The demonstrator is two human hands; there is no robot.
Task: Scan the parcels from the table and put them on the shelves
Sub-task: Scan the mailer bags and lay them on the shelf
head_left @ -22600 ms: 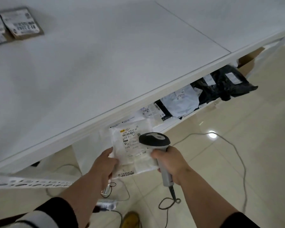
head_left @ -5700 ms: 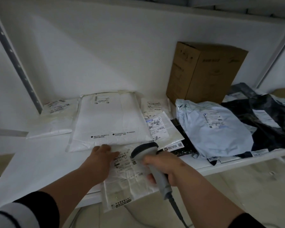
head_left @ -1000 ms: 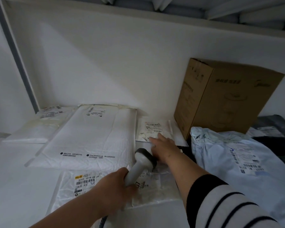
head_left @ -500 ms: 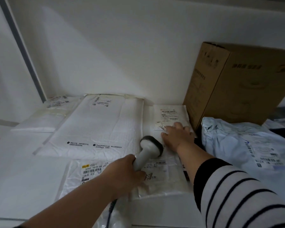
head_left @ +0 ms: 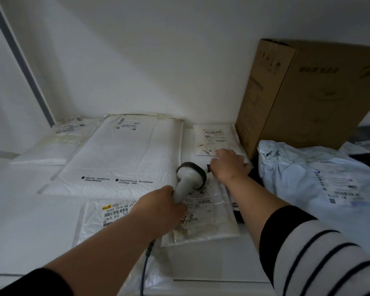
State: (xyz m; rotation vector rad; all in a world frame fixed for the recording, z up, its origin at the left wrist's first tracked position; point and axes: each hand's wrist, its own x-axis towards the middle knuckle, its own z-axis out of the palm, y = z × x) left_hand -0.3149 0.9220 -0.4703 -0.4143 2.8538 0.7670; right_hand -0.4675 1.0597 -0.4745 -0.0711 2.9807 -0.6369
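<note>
Left hand [head_left: 158, 207] gripped the scanner [head_left: 189, 178] by its handle, head aimed away over the shelf [head_left: 30, 231]. Right hand [head_left: 229, 165] lay fingers-down on the small white parcel [head_left: 214, 139] just beyond it, beside the cardboard box [head_left: 308, 92]; whether it pinched the edge could not be told. Labelled parcel [head_left: 113, 212] sat under the left wrist. Risk, as judged: the scanner cable [head_left: 145, 268] trailing off the shelf front could snag and drag loose mailers off; overlapping labels could give a wrong read.

The front white parcel [head_left: 98, 212] label reads — partly covered — "5020 T098 69 69".
</note>
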